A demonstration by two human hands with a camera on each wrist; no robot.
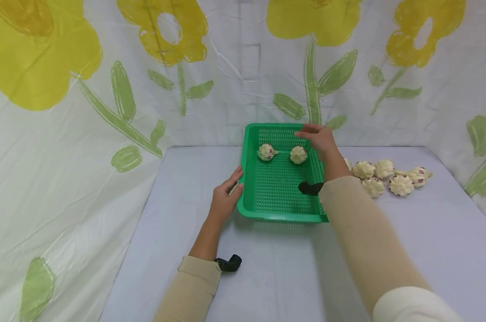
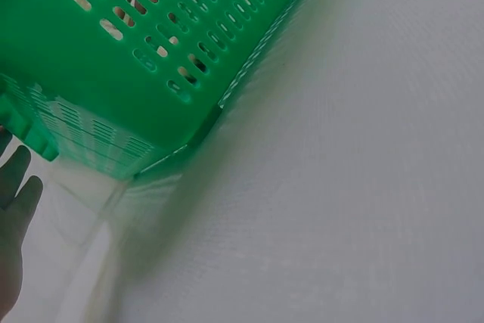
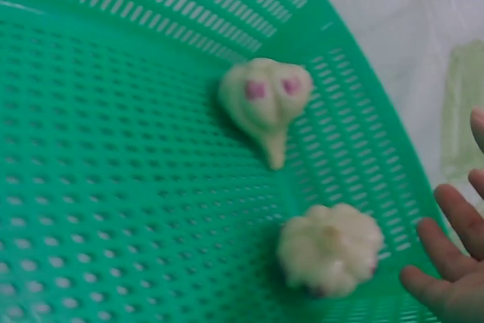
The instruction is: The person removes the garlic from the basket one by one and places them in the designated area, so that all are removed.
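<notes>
A green plastic basket with perforated walls stands on the table, two garlic bulbs lying in its far half. One bulb is on the left with its stem pointing right; the other bulb is nearer the right wall. My left hand rests its extended fingers against the basket's left rim. Over the far right corner hovers my right hand, holding nothing. In the right wrist view its fingers are spread beside the rim, close to a bulb.
Several more garlic bulbs lie in a group on the table right of the basket, one partly hidden behind my right forearm. The white table meets a white curtain printed with yellow flowers behind the basket.
</notes>
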